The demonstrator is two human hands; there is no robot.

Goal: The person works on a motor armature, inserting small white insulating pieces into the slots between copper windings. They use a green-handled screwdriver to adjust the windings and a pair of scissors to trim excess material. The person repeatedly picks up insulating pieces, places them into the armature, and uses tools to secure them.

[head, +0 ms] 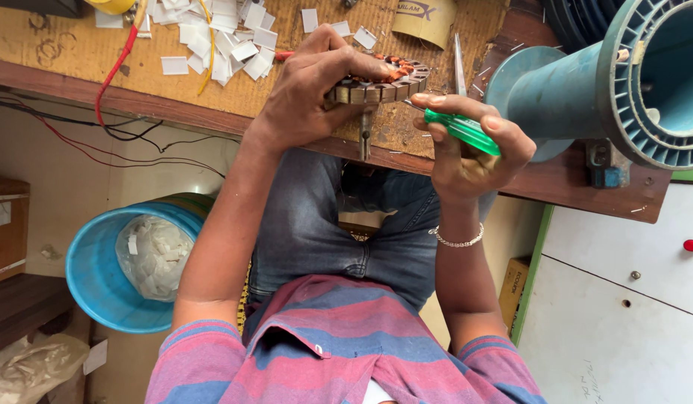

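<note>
Wooden worktop, scuffed, strewn with white paper slips; red wire trailing over its edge. Left hand wrapped over a round stator with copper windings, fingers curled tight on its rim, holding it at the worktop's front edge, above the lap. Right hand closed round a green-handled screwdriver, tip pointing toward the stator, just beside it. Bracelet on the right wrist. Large teal spool to the right, near the right hand. Blue bucket with crumpled white scraps below, by the left elbow. White cabinet at lower right.
</note>
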